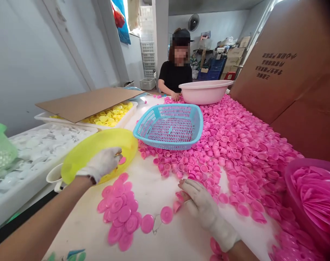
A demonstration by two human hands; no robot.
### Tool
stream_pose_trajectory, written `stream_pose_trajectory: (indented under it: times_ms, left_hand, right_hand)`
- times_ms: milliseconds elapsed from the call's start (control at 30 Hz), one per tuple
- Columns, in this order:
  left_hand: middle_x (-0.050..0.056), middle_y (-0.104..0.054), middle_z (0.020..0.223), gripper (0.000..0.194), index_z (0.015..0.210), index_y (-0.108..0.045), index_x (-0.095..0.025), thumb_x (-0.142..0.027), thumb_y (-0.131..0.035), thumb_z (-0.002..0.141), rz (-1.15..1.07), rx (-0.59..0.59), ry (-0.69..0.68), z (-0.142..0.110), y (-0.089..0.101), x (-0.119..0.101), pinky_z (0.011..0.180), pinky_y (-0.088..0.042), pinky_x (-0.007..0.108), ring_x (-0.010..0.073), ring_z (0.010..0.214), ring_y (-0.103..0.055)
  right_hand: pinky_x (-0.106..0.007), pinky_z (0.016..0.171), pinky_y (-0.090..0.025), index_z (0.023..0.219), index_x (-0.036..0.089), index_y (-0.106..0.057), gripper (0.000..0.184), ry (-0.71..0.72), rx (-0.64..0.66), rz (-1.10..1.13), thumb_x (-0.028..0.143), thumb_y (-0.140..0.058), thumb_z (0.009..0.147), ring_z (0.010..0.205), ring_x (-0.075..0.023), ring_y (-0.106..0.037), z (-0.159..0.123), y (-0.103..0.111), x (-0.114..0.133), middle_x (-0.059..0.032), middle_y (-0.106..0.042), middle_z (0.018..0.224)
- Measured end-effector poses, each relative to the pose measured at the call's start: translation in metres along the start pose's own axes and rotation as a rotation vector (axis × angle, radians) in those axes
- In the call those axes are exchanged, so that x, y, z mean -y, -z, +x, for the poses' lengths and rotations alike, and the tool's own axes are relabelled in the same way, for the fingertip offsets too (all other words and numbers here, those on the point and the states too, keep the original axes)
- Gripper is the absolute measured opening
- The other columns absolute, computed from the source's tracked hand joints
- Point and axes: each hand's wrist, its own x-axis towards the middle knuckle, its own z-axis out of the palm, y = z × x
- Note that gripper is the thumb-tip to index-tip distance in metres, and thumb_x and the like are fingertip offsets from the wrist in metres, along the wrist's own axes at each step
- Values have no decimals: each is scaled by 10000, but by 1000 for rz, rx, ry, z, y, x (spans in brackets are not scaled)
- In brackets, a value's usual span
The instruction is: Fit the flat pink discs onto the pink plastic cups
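Observation:
My left hand point(103, 163), in a white glove with bare fingertips, is over the yellow basin point(80, 152). Its curled fingers close on a small pink disc point(122, 160). On the right, my gloved right hand point(199, 203) rests low over the white tabletop, its fingers bent around a small pink cup point(177, 206) that they partly cover. Between the hands lies a heap of pink round discs point(124, 212). Two more discs, one of them a single pink disc point(166, 215), lie beside a thin wire loop point(156, 224).
A blue basket point(168, 143) stands ahead, beside a wide pile of pink cups point(235, 145). Behind it are a pale pink tub point(205, 94) and a person in black point(175, 74). A pink basin point(292, 181) sits right; cardboard point(91, 101) covers yellow pieces at left.

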Motion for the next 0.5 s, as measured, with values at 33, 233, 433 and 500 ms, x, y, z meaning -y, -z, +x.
stream_pose_trajectory:
  times_ms: [33, 233, 433, 500]
  left_hand:
    - [79, -678, 783, 298, 949, -626, -166, -354, -516, 745, 16, 57, 8, 14, -2, 6, 592, -474, 301, 205, 613, -621]
    - [28, -565, 591, 213, 809, -583, -160, -294, -505, 662, 60, 220, 28, 50, -31, 21, 471, -364, 265, 174, 477, -527]
    - [14, -536, 556, 163, 704, -534, -172, -258, -528, 565, 12, 263, 76, 42, -33, 24, 433, -344, 255, 179, 473, -522]
    - [7, -520, 548, 142, 665, -522, -170, -244, -536, 544, -8, 235, 62, 38, -32, 22, 446, -343, 255, 178, 496, -518]
  right_hand:
    - [-370, 866, -481, 1044, 192, -594, 255, -7, -10, 4, 120, -439, 855, 1004, -204, -580, 0, 1, -2, -79, -642, 1037]
    - [-354, 843, -455, 986, 199, -595, 241, -75, 5, -48, 96, -431, 843, 926, -187, -576, 3, 8, -12, -62, -637, 976]
    - [-403, 895, -371, 842, 203, -623, 150, -173, 174, -287, 108, -524, 781, 1056, -243, -496, 1, 16, -15, -58, -617, 979]
    - [-415, 897, -351, 790, 197, -624, 107, -225, 156, -355, 135, -536, 789, 1019, -248, -509, 3, 22, -13, -56, -629, 935]
